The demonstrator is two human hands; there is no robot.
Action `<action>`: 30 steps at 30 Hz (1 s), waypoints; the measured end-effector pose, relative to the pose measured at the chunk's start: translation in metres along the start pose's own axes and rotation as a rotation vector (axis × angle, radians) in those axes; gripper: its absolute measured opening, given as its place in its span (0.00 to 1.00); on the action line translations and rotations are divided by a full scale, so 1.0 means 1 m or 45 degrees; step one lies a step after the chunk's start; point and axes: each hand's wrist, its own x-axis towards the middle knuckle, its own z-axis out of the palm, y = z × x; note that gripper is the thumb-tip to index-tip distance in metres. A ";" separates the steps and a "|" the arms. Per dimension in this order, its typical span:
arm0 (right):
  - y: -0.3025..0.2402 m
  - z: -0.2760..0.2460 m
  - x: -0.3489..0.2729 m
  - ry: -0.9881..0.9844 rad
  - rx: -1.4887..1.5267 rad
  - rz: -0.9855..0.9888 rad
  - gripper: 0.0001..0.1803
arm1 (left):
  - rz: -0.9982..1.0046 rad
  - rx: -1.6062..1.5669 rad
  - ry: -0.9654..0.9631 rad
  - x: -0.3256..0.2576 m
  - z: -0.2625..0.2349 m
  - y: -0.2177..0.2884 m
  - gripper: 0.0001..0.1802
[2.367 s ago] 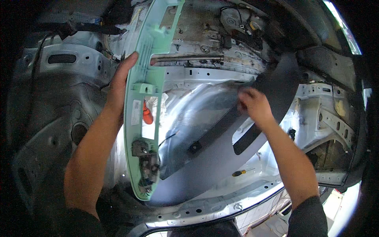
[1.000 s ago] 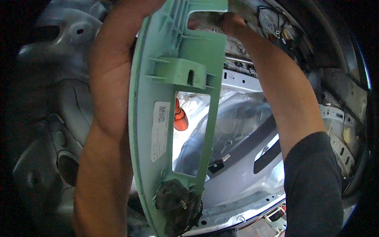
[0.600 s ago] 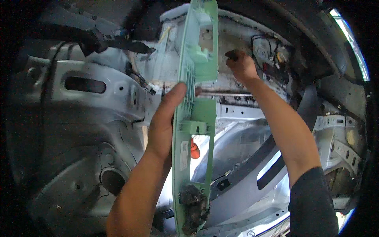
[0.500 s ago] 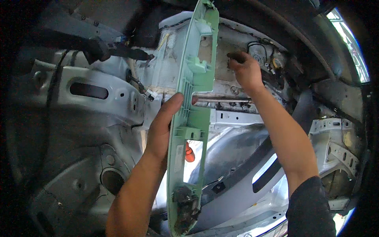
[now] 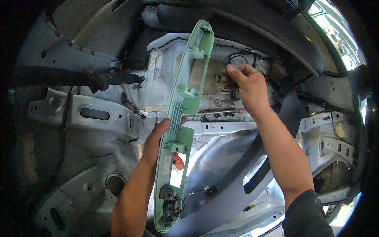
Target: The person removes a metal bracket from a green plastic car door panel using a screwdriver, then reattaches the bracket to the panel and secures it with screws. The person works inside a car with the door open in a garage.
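Observation:
My left hand (image 5: 156,142) grips a long pale-green plastic trim panel (image 5: 173,118) by its left edge, thumb on the ribbed side and fingers behind. The panel stands nearly upright, its top leaning right, with rectangular openings along it. Black switch-like parts (image 5: 170,209) sit in its lower end, and a thin wire (image 5: 193,194) shows beside them. My right hand (image 5: 250,87) is raised to the right of the panel, apart from it, thumb and fingers drawn together; anything between them is too small to make out. Through the lower opening shows an orange-red object (image 5: 178,162).
Bare metal bodywork (image 5: 114,114) of a vehicle interior lies around, with holes and brackets. A grey trim piece (image 5: 233,193) slants below my right forearm. Dark padded seat-like parts (image 5: 244,29) cross the top. A small black-and-yellow tool (image 5: 249,207) lies at the lower right.
The trim panel has shifted left and down in view and tilts more to the right at its top. My right hand's fingers have turned and drawn together. The whole view has shifted too.

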 end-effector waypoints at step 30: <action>0.031 0.017 -0.136 -0.149 0.009 0.231 0.11 | 0.094 -0.043 0.008 0.004 -0.002 -0.003 0.25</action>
